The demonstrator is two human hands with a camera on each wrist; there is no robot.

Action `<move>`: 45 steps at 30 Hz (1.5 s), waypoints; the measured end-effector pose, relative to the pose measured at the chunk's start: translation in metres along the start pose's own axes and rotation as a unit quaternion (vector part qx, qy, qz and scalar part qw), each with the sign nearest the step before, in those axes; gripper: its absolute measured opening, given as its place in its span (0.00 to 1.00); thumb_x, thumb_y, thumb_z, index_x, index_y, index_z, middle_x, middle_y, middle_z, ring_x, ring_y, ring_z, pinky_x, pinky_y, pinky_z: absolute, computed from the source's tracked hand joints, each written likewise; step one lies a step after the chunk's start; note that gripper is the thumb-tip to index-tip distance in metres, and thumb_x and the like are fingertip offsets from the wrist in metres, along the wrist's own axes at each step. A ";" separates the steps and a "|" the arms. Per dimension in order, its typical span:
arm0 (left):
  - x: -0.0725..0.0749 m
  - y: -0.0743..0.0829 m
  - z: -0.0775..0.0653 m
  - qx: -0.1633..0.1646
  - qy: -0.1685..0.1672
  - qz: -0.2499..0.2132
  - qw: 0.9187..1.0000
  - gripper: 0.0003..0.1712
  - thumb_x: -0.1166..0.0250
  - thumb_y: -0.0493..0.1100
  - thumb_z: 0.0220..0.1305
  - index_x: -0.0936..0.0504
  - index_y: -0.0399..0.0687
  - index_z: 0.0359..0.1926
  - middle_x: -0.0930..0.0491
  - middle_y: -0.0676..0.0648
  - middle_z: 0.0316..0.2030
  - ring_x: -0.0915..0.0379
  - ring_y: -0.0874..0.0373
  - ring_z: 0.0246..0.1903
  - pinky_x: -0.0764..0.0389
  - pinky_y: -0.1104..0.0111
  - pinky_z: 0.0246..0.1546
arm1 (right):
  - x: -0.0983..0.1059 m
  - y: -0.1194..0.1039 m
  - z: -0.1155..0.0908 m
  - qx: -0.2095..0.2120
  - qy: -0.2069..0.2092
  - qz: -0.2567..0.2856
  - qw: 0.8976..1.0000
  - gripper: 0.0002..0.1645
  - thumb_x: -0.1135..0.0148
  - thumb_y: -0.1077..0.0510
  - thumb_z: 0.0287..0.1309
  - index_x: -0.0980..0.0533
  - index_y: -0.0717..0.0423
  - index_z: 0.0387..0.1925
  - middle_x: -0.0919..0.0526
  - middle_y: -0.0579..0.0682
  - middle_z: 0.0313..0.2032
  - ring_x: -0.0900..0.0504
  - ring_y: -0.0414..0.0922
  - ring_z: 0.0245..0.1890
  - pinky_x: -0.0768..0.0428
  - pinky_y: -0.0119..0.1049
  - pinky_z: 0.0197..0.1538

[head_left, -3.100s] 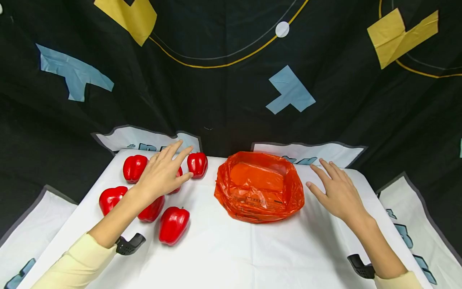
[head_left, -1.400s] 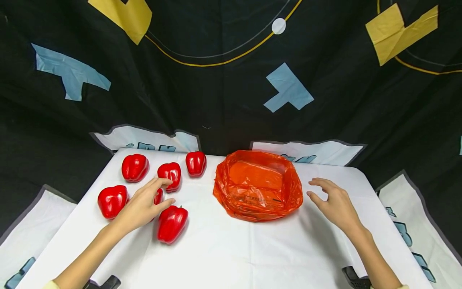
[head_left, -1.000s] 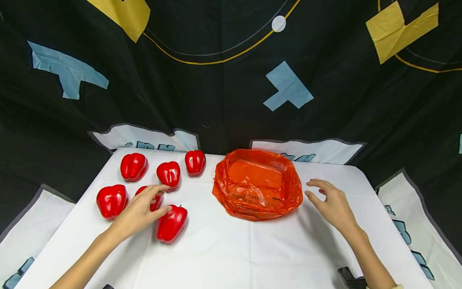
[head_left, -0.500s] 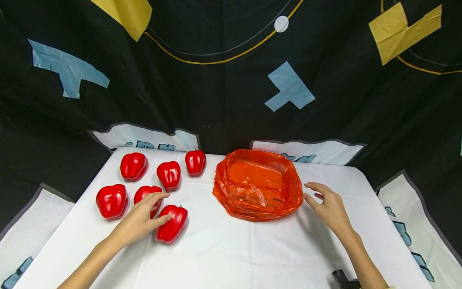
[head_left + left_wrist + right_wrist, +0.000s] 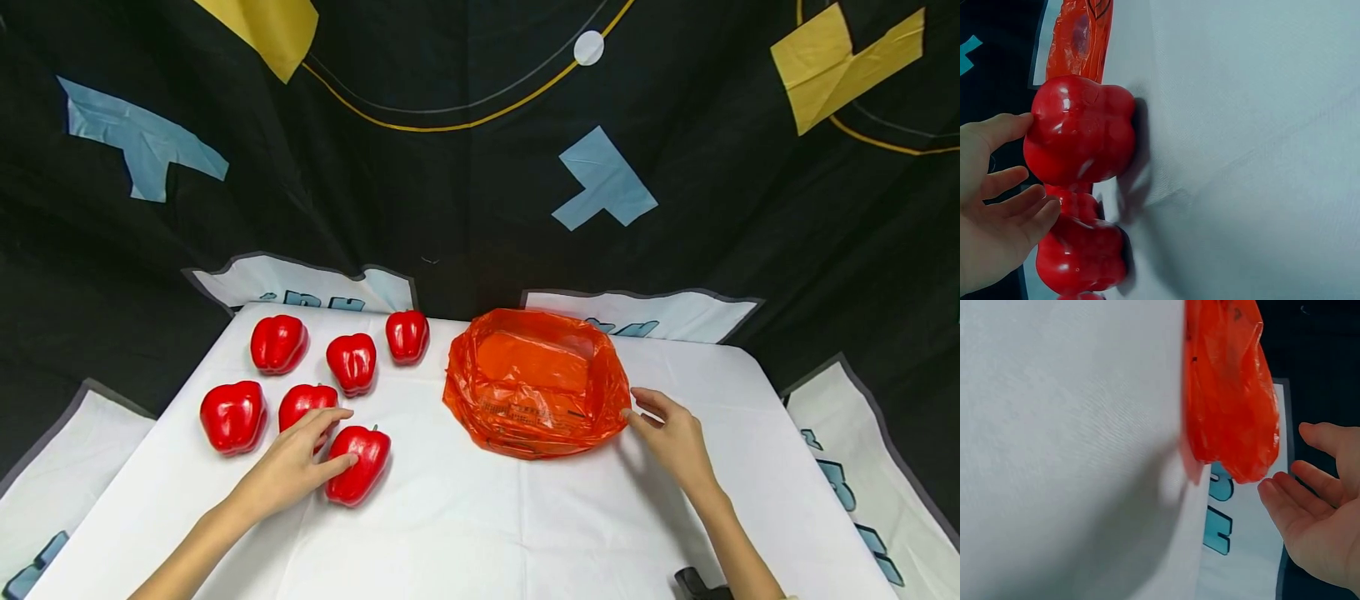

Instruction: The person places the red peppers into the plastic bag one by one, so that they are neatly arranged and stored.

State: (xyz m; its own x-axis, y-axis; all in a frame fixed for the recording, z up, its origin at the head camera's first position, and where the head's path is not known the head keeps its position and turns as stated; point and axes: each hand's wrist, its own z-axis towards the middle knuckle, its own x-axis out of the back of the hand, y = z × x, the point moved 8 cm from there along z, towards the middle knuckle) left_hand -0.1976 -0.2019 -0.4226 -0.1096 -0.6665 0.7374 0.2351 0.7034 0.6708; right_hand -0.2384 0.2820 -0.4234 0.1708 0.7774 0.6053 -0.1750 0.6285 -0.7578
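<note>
The left hand (image 5: 288, 462) is loosely spread, thumb well apart from the fingers, and has closed on nothing. Its thumb tip meets the side of the nearest red pepper (image 5: 366, 464), though whether it presses there I cannot tell; the fingers reach over, partly covering a second pepper (image 5: 298, 400) just behind. The nearest pepper lies on its side on the white tablecloth (image 5: 450, 533), left of the bag. It is a deep, even red, so glossy that bright highlights sit on its shoulders; a short green stem points away from the person, and the rounded lobes face the near edge.

Four more peppers, equally shiny, lie further back and to the left. The right hand (image 5: 675, 442), fingers relaxed and gripping nothing, is at the right edge of the orange plastic bag (image 5: 525, 442); contact is unclear. The bag stands with its wide mouth up, its thin film crinkled and printed with dark lettering at the front. Behind the table hangs a black cloth (image 5: 465, 200) with blue and yellow shapes.
</note>
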 end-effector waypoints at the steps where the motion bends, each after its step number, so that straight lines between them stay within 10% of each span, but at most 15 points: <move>1: -0.001 0.000 0.000 0.001 -0.001 -0.002 1.000 0.37 0.24 0.47 0.56 0.26 0.36 0.63 0.27 0.34 0.59 0.25 0.38 0.51 0.15 0.52 0.42 | -0.001 0.002 0.000 -0.006 -0.001 0.006 1.000 0.22 0.32 0.62 0.62 0.22 0.68 0.55 0.18 0.63 0.53 0.20 0.59 0.55 0.20 0.36 0.51; 6: -0.004 -0.003 -0.003 0.010 -0.012 -0.010 1.000 0.36 0.24 0.46 0.56 0.26 0.35 0.62 0.26 0.34 0.57 0.24 0.37 0.51 0.15 0.52 0.43 | -0.006 0.009 -0.001 -0.024 -0.005 0.024 0.999 0.24 0.31 0.61 0.61 0.23 0.69 0.57 0.18 0.64 0.54 0.20 0.59 0.56 0.24 0.17 0.47; 18: -0.010 -0.010 -0.005 0.045 -0.041 -0.030 0.998 0.41 0.23 0.48 0.55 0.28 0.34 0.64 0.27 0.32 0.59 0.25 0.34 0.53 0.15 0.54 0.41 | -0.014 0.029 0.000 -0.111 -0.030 0.031 0.993 0.34 0.32 0.51 0.64 0.28 0.66 0.64 0.20 0.64 0.57 0.22 0.56 0.59 0.30 0.13 0.47; 27: -0.013 -0.009 -0.007 0.040 -0.047 -0.056 0.996 0.41 0.23 0.49 0.54 0.29 0.39 0.65 0.26 0.34 0.58 0.24 0.35 0.51 0.14 0.56 0.37 | -0.020 0.033 0.001 -0.143 -0.052 0.023 0.988 0.44 0.32 0.44 0.62 0.34 0.68 0.69 0.24 0.65 0.61 0.24 0.58 0.61 0.25 0.47 0.61; 34: -0.017 -0.009 -0.007 0.050 -0.053 -0.083 0.994 0.41 0.23 0.48 0.54 0.30 0.42 0.66 0.26 0.35 0.58 0.27 0.35 0.54 0.14 0.56 0.37 | -0.025 0.035 0.002 -0.153 -0.062 0.011 0.986 0.48 0.31 0.40 0.60 0.35 0.69 0.69 0.23 0.67 0.59 0.22 0.59 0.58 0.24 0.51 0.59; 45: -0.023 -0.010 -0.006 0.060 -0.063 -0.109 0.990 0.41 0.23 0.47 0.55 0.31 0.45 0.67 0.29 0.35 0.60 0.31 0.31 0.57 0.14 0.56 0.37 | -0.027 0.031 0.004 -0.141 -0.049 0.033 0.988 0.41 0.29 0.49 0.61 0.32 0.69 0.66 0.19 0.65 0.54 0.18 0.56 0.54 0.23 0.21 0.46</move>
State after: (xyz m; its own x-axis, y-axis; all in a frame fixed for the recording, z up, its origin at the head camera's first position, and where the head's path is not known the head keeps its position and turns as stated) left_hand -0.1914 -0.1957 -0.4469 -0.2670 -0.7746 0.5733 0.0766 0.5760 0.8139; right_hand -0.2519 0.2801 -0.4625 0.0714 0.8233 0.5631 0.0977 0.5560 -0.8254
